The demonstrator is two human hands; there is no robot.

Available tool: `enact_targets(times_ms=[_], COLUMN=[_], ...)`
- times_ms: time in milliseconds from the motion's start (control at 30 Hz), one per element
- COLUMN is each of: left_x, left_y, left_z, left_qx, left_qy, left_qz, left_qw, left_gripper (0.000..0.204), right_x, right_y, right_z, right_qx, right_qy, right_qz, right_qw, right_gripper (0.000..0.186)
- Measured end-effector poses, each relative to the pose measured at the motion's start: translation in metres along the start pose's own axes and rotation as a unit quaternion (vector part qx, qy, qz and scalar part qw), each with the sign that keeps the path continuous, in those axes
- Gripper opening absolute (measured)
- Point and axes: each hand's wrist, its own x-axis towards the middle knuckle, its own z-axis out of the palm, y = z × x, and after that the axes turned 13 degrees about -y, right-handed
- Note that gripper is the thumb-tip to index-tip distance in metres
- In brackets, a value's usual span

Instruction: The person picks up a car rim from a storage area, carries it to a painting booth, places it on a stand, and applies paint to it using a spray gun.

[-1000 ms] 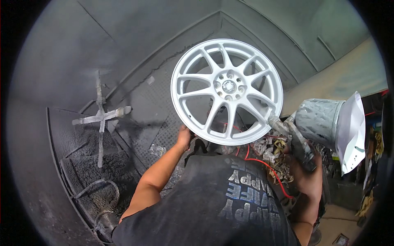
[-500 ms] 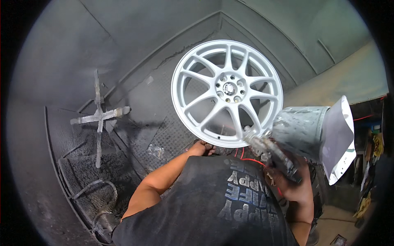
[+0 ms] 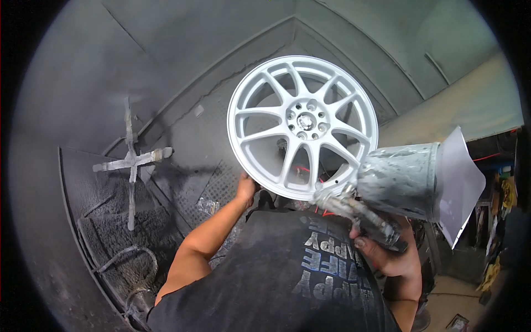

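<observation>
A white multi-spoke alloy wheel rim faces up in front of me, with bolt holes around its hub. My right hand is closed around the handle of a paint-spattered spray gun, whose nozzle end is close to the rim's lower right edge. Attached to the gun is a large grey paint cup, tilted sideways, with a white paper sheet at its far end. My left hand reaches to the rim's lower left edge; its fingers are mostly hidden there, so their grip cannot be seen.
A paint-crusted cross-shaped stand is at the left. Grey booth walls rise behind the wheel. A red hose runs beneath the gun. Cluttered shelves are at the far right.
The wheel has turned counterclockwise, its valve hole shifting right along the lower edge. My left hand has moved left and up along the rim; the spray gun has shifted slightly left.
</observation>
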Motion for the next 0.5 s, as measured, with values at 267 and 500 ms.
enact_targets(times_ms=[267, 500], left_x=[-0.033, -0.036], left_y=[-0.043, -0.028], left_z=[0.026, 0.029], left_qx=[0.034, 0.139], left_qy=[-0.133, -0.159], left_qz=[-0.174, -0.213], left_qw=[0.975, 0.954], left_gripper=[0.018, 0.012], right_x=[0.004, 0.005], right_y=[0.005, 0.023], right_z=[-0.021, -0.025], right_qx=[-0.265, -0.169], right_qy=[0.016, 0.076], right_qz=[-0.028, -0.011], right_qw=[0.964, 0.983], right_gripper=[0.045, 0.042])
